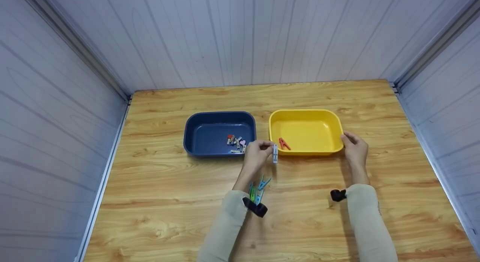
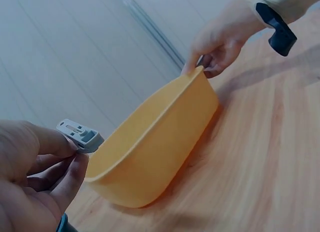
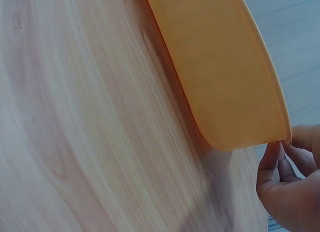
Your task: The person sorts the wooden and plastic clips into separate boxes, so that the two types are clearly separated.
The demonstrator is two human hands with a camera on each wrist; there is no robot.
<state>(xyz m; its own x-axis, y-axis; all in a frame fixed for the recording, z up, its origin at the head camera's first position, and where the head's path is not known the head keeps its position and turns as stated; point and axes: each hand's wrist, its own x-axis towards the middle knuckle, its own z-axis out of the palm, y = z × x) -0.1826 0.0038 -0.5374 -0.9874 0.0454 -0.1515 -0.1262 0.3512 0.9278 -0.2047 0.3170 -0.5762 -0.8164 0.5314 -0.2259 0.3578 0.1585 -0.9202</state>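
My left hand [image 1: 255, 156] pinches a pale grey-white clothespin [image 1: 275, 154] between thumb and fingertips, at the front left corner of a yellow basin [image 1: 309, 128]. In the left wrist view the clothespin [image 2: 80, 136] sticks out past the fingertips beside the basin's rim. At the other end, my right hand [image 1: 356, 148] grips the basin's right rim, thumb and fingers on either side of the wall. Inside the yellow basin, near its front left, lies a red clothespin [image 1: 284, 143].
To the left stands a dark blue basin [image 1: 206, 136] with several small wooden clips [image 1: 237, 142] at its front right. Blue [image 1: 264, 182] and green [image 1: 252, 194] clothespins lie on the wooden table [image 1: 161, 202] beside the left forearm. White panels [image 1: 240, 40] enclose the table's back and sides.
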